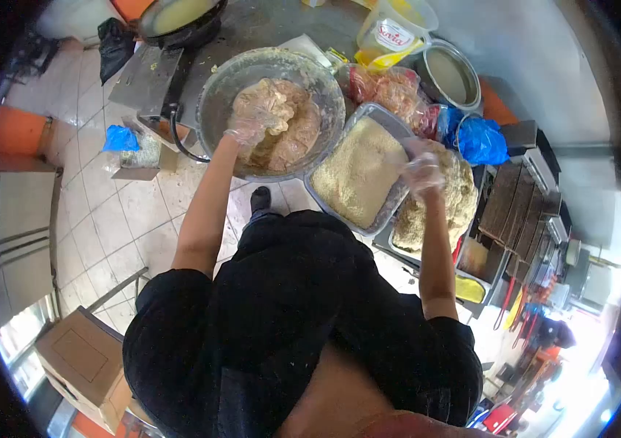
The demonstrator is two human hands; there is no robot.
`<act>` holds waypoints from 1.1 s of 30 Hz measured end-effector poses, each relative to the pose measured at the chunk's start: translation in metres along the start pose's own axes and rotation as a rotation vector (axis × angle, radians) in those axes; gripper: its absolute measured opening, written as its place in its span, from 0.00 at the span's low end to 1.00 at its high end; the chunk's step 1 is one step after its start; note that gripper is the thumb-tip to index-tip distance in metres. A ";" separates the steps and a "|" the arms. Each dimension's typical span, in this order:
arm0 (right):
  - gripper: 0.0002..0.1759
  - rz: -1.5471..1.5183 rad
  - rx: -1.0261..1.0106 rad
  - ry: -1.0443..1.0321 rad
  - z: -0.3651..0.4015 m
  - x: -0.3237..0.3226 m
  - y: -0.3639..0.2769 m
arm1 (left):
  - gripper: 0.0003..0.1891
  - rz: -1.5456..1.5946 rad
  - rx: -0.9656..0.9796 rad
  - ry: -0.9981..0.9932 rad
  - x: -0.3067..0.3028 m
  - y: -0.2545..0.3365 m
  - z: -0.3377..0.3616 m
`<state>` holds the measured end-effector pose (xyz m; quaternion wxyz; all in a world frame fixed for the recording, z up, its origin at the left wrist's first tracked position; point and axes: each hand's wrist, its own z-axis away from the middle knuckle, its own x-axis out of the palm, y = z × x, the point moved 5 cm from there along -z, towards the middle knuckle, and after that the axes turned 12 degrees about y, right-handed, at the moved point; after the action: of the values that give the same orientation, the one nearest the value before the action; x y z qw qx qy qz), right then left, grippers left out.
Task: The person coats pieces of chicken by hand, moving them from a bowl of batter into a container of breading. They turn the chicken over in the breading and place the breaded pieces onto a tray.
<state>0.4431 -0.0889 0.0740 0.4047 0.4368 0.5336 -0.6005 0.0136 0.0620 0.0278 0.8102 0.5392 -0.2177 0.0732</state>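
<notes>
My left hand (248, 130), in a clear plastic glove, is inside a big round metal bowl (212, 95). Its fingers grip a pale, batter-coated piece of meat (280, 115) on top of more wet meat (299, 142). My right hand (423, 169), gloved too, is over the border between a grey tub (318, 182) of pale breadcrumbs (358, 171) and a tray heaped with crumb-coated pieces (438, 208). Motion smears its fingers, so what they hold, if anything, does not show.
Behind the tub lie plastic bags of raw meat (391, 91), a metal pot (450, 73), a clear jug (396, 33) and a blue bag (482, 142). A black pan (179, 33) with pale liquid stands at the back left. Cardboard boxes (81, 358) are on the left.
</notes>
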 end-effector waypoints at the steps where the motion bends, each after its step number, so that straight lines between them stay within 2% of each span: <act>1: 0.32 -0.333 -0.096 -0.077 0.009 0.029 -0.015 | 0.28 -0.113 0.102 -0.015 -0.010 -0.004 -0.012; 2: 0.38 -0.665 -0.193 -0.149 0.019 0.053 -0.050 | 0.30 -0.222 0.205 -0.033 -0.011 -0.006 -0.019; 4: 0.50 0.256 -0.486 -0.070 0.028 0.048 -0.134 | 0.31 -0.237 0.197 -0.133 0.024 0.028 0.004; 5: 0.50 0.294 -0.329 -0.093 0.035 0.043 -0.159 | 0.32 -0.243 0.199 -0.213 0.042 0.039 0.014; 6: 0.50 0.329 -0.176 -0.118 0.042 0.040 -0.168 | 0.29 -0.582 0.419 -0.091 0.046 0.038 0.008; 7: 0.50 0.327 -0.174 -0.122 0.042 0.047 -0.160 | 0.29 -0.583 0.414 -0.091 0.064 0.051 0.022; 9: 0.47 0.396 -0.153 -0.010 0.032 0.073 -0.135 | 0.26 -1.040 0.486 -0.128 0.118 0.092 0.062; 10: 0.47 0.393 -0.151 -0.010 0.027 0.092 -0.124 | 0.26 -1.043 0.484 -0.131 0.135 0.092 0.063; 12: 0.38 0.511 0.008 -0.122 0.009 0.122 -0.097 | 0.24 -1.308 0.345 -0.222 0.164 0.081 0.058; 13: 0.38 0.514 0.003 -0.117 0.003 0.111 -0.099 | 0.24 -1.269 0.420 -0.221 0.177 0.079 0.062; 14: 0.33 0.412 -0.015 -0.149 -0.001 0.098 -0.100 | 0.24 -1.227 0.492 -0.217 0.189 0.074 0.068; 15: 0.28 0.311 -0.035 -0.184 -0.005 0.089 -0.099 | 0.24 -1.193 0.519 -0.226 0.200 0.069 0.073; 16: 0.28 0.316 -0.049 -0.183 -0.013 0.086 -0.092 | 0.24 -1.159 0.547 -0.232 0.209 0.063 0.075; 17: 0.24 0.289 0.036 -0.210 -0.020 0.084 -0.076 | 0.24 -1.157 0.548 -0.220 0.212 0.045 0.068; 18: 0.20 0.263 0.124 -0.238 -0.025 0.083 -0.058 | 0.25 -0.895 0.535 -0.362 0.216 0.015 0.059; 19: 0.19 0.305 0.068 -0.213 -0.032 0.080 -0.039 | 0.26 -0.629 0.521 -0.495 0.219 -0.010 0.053; 21: 0.18 0.353 0.007 -0.188 -0.041 0.065 -0.015 | 0.25 -0.743 0.608 -0.431 0.214 -0.061 0.045; 22: 0.17 0.259 0.082 -0.076 -0.042 0.048 -0.008 | 0.24 -0.858 0.684 -0.378 0.214 -0.066 0.050; 23: 0.16 0.165 0.161 0.034 -0.039 0.033 0.001 | 0.24 -0.853 0.678 -0.380 0.214 -0.071 0.050; 24: 0.16 0.167 0.169 0.030 -0.041 0.029 0.014 | 0.23 -1.082 0.401 -0.423 0.210 -0.076 0.050; 25: 0.22 0.087 -0.059 -0.020 -0.045 0.029 0.015 | 0.23 -1.297 0.110 -0.463 0.203 -0.078 0.054; 26: 0.29 0.004 -0.286 -0.068 -0.043 0.032 0.013 | 0.23 -1.297 0.106 -0.477 0.204 -0.065 0.058; 27: 0.29 0.003 -0.273 -0.069 -0.035 0.018 -0.006 | 0.23 -1.264 0.151 -0.385 0.203 -0.044 0.057; 28: 0.36 -0.193 -0.215 -0.166 -0.022 -0.008 -0.052 | 0.24 -1.230 0.193 -0.293 0.199 -0.027 0.055; 29: 0.44 -0.390 -0.156 -0.262 -0.013 -0.018 -0.081 | 0.24 -1.094 0.170 -0.293 0.192 -0.017 0.050; 30: 0.44 -0.392 -0.149 -0.263 -0.011 -0.011 -0.082 | 0.24 -0.959 0.148 -0.288 0.183 -0.007 0.044; 32: 0.57 0.112 -0.288 -0.290 -0.008 0.010 -0.081 | 0.21 -1.119 0.416 -0.191 0.174 0.034 0.045; 33: 0.57 0.110 -0.284 -0.289 0.001 0.015 -0.091 | 0.21 -1.121 0.416 -0.196 0.164 0.035 0.039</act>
<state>0.3518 -0.0806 0.0861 0.5666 0.3132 0.5246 -0.5528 0.1376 0.0214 0.1407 0.5792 0.7230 0.0448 -0.3739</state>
